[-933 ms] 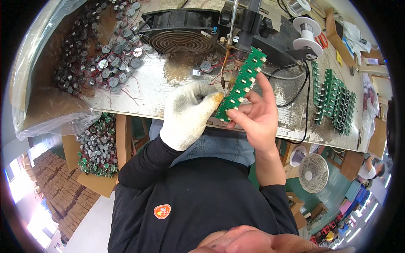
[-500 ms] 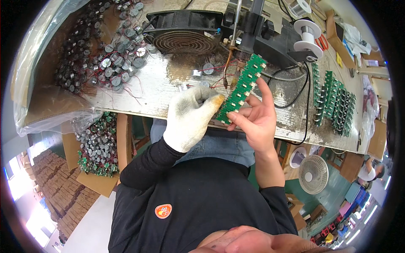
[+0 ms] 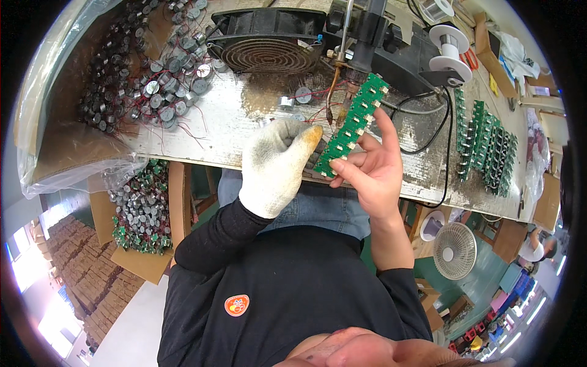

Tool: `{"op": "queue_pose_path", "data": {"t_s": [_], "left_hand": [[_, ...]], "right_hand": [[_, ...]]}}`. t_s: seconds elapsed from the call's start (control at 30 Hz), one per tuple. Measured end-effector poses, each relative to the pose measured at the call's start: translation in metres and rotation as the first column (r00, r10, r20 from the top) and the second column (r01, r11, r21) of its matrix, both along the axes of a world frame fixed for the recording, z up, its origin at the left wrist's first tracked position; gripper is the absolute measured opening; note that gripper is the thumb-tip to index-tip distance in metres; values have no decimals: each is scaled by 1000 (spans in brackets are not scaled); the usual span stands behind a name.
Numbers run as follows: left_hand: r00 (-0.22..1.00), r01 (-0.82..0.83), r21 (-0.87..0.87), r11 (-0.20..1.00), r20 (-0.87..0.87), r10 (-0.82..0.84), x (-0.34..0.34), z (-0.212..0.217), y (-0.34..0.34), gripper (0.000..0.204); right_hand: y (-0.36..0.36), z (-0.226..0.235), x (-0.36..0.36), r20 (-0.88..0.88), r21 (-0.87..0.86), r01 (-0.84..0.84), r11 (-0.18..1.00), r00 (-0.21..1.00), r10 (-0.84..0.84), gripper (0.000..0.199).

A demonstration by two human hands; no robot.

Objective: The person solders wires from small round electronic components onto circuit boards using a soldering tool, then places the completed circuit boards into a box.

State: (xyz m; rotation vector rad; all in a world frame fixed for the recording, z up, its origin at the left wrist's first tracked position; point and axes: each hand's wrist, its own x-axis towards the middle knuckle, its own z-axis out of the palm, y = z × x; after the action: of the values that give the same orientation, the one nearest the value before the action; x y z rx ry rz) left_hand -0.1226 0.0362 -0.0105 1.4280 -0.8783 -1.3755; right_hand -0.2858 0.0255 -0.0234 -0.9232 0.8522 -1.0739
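A strip of green circuit boards [image 3: 353, 125] with small white parts slants up to the right. My bare right hand [image 3: 378, 174] grips its lower end between thumb and fingers. Close on its left is my left hand [image 3: 273, 165] in a white glove, thumb tip stained brown. That hand's fingers are curled in, and whatever they pinch is hidden. Just beyond the glove lie a few small silver motors [image 3: 303, 94] with red wires. Behind the strip's upper half stands a mounted soldering iron [image 3: 365, 52], with a thin copper-coloured tube [image 3: 333, 92] beside it.
A heap of silver motors [image 3: 165, 92] with red wires covers the bench's left. A black fan [image 3: 269, 43] stands at the back, near a solder spool [image 3: 449, 52]. More green board strips [image 3: 486, 147] lie at right. Below left is a cardboard box [image 3: 180, 202] of motors and boards.
Both hands and the strip stay nearly in place. The gloved thumb has shifted slightly away from the strip's edge.
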Motion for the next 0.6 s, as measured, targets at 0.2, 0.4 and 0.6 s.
{"op": "queue_pose_path", "data": {"t_s": [0.2,0.4,0.6], "left_hand": [[998,1,14,1000,58,-1,-2,4,-1,17],[998,-12,-34,999,65,15,-5,6,-1,18],[996,-55,-99,994,64,62,-6,-5,4,19]], "right_hand": [[1,0,0,3,6,16,1000,1000,-16,87],[0,5,-2,8,-8,16,1000,1000,-16,87],[3,-3,-1,-10,13,15,1000,1000,-15,86]]}}
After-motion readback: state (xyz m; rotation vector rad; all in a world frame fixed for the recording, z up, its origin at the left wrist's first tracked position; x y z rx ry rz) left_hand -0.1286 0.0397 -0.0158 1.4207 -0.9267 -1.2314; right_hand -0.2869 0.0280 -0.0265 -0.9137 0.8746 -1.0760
